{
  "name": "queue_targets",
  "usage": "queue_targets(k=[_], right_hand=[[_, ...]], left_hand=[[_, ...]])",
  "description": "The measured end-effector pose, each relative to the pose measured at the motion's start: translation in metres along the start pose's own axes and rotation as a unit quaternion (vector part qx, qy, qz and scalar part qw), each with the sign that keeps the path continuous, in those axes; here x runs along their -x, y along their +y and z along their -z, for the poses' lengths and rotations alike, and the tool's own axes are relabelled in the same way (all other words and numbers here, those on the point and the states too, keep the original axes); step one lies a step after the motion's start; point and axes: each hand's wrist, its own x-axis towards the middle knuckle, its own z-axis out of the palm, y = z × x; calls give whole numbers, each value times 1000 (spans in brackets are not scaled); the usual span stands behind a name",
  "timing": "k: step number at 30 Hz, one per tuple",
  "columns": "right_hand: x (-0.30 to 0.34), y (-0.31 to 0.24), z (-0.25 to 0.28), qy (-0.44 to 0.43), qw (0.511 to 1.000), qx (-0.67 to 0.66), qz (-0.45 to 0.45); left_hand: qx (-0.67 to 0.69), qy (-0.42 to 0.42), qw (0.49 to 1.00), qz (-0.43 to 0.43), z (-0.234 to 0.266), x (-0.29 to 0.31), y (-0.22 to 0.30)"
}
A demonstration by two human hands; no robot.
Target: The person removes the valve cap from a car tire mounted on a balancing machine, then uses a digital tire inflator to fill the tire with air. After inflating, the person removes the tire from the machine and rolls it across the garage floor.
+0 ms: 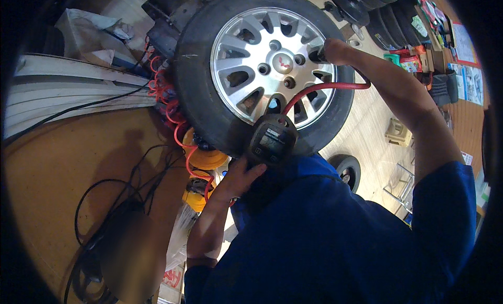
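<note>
My left hand is closed round the lower part of a dark tyre inflator gauge with a small grey screen. A red hose leaves the top of the gauge and curves up to my right hand. The fingers of that hand close at the right edge of a silver alloy rim, round the hose's end; the tip itself is hidden. Around the rim is a black tyre, its face toward me. The gauge overlaps the tyre's lower edge.
A red coiled air hose hangs left of the tyre, near yellow round parts. Black cables lie on a brown surface at left. Another wheel stands on the floor. Several tyres and a tan stool are at right.
</note>
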Motion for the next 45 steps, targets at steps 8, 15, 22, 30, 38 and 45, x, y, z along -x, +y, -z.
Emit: queue_targets(k=[8,15,22,30,38,45], right_hand=[[-21,17,-27,20,999,-24,-12],[-23,8,-19,-23,994,-60,-85],[-5,-3,1,-25,989,142,31],[-4,-2,-3,31,999,-8,-32],[-12,1,-7,-13,997,-52,-62],[-23,18,-23,-29,989,122,77]], left_hand=[[49,70,995,-44,-5,-2,2],[87,58,991,-79,-5,-1,8],[92,51,992,-76,-2,-4,1],[121,57,990,-55,-2,-5,0],[130,62,988,-61,-1,-7,-3],[119,64,989,-63,1,-7,0]])
